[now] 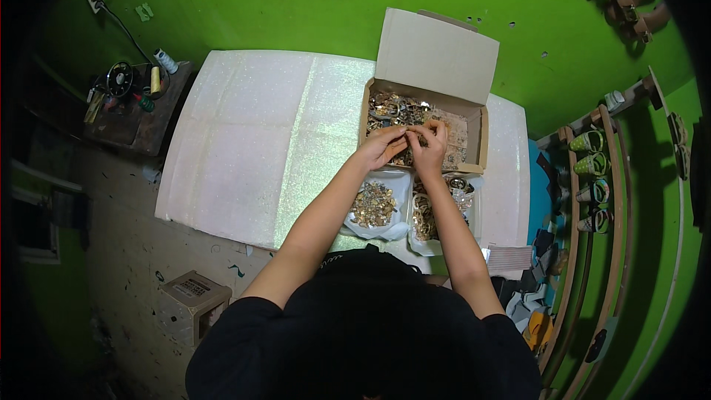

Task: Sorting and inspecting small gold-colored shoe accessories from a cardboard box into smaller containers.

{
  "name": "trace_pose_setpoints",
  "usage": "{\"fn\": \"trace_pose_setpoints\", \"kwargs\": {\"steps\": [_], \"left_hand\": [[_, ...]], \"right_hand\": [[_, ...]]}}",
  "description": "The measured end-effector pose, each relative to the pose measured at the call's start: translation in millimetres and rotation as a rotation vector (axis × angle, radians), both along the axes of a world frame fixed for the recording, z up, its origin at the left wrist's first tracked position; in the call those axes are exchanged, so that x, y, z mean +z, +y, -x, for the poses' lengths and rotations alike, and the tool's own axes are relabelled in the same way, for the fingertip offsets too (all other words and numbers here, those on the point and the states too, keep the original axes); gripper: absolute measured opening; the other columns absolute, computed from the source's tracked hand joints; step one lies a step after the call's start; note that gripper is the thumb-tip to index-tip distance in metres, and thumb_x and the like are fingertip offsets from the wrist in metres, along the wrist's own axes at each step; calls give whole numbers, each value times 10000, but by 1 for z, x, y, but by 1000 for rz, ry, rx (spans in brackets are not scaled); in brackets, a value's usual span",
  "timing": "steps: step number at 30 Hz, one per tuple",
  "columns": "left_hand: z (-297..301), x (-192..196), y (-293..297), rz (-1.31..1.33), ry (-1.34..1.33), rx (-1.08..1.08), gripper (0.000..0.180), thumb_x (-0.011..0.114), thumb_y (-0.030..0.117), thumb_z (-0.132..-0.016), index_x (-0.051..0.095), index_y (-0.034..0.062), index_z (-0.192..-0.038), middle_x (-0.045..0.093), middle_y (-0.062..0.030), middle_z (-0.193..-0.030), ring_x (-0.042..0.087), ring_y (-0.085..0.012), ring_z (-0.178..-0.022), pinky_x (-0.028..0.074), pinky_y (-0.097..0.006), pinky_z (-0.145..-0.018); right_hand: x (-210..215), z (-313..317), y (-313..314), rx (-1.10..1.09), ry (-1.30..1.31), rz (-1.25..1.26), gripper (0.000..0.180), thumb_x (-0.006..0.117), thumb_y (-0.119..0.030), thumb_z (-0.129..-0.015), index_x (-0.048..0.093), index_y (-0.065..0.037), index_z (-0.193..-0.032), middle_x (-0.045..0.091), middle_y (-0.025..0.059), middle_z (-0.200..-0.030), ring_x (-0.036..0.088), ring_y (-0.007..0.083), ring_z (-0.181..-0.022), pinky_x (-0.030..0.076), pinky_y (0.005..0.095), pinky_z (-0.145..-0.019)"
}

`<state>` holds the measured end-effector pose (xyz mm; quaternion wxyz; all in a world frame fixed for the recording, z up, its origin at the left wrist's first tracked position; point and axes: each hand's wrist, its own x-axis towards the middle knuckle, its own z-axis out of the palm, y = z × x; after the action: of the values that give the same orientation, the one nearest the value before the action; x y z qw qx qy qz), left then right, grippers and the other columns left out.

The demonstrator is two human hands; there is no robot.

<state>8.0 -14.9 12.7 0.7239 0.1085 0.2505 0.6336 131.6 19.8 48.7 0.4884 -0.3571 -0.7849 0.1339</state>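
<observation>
An open cardboard box full of small gold and silver metal buckles stands at the table's far right. My left hand and my right hand meet over its near edge, fingers pinched together on a small metal piece. Just below the box lie two white plastic bags: the left bag holds small gold pieces, the right bag holds ring-shaped buckles. My forearms cross over these bags.
A white glittery sheet covers the table. To the left, a small bench with thread spools and a sewing machine wheel. A cardboard carton sits on the floor. Curved wooden racks with shoes stand at right.
</observation>
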Motion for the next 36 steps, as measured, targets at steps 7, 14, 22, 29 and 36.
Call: {"fn": "trace_pose_setpoints", "kwargs": {"steps": [7, 14, 22, 29, 36], "left_hand": [[1, -5, 1, 0, -3, -32, 210, 523, 103, -821, 501, -24, -986, 539, -103, -961, 536, -169, -903, 476, -280, -803], [-1, -1, 2, 34, 45, -10, 202, 508, 106, -831, 494, -25, -984, 532, -109, -966, 529, -169, -912, 467, -275, -817], [-1, -4, 2, 41, 47, 16, 202, 495, 119, -841, 491, -30, -977, 524, -109, -964, 524, -177, -920, 465, -283, -821], [0, -2, 2, 47, 5, 38, 187, 490, 123, -844, 487, -25, -958, 522, -109, -960, 525, -180, -915, 471, -286, -806], [0, 0, 1, 43, 28, 1, 195, 532, 141, -823, 505, 3, -958, 523, -81, -916, 516, -158, -850, 470, -269, -734]], "right_hand": [[4, 0, 2, 9, -63, -22, 110, 657, -100, -632, 624, -79, -736, 488, 85, -820, 468, 252, -810, 363, 360, -739], [7, -3, 3, 16, -137, -82, 123, 654, -121, -635, 626, -98, -753, 489, 65, -808, 472, 231, -799, 357, 347, -708], [11, -5, 4, 67, -153, -83, 128, 649, -138, -643, 621, -99, -761, 492, 59, -804, 483, 227, -781, 350, 344, -690], [10, 0, 2, 44, -158, -69, 121, 637, -122, -666, 586, -62, -758, 509, 98, -851, 503, 260, -815, 370, 357, -706], [8, -1, 6, 96, -147, 47, 127, 626, -126, -656, 562, -57, -740, 523, 80, -830, 509, 244, -809, 364, 346, -706]]}}
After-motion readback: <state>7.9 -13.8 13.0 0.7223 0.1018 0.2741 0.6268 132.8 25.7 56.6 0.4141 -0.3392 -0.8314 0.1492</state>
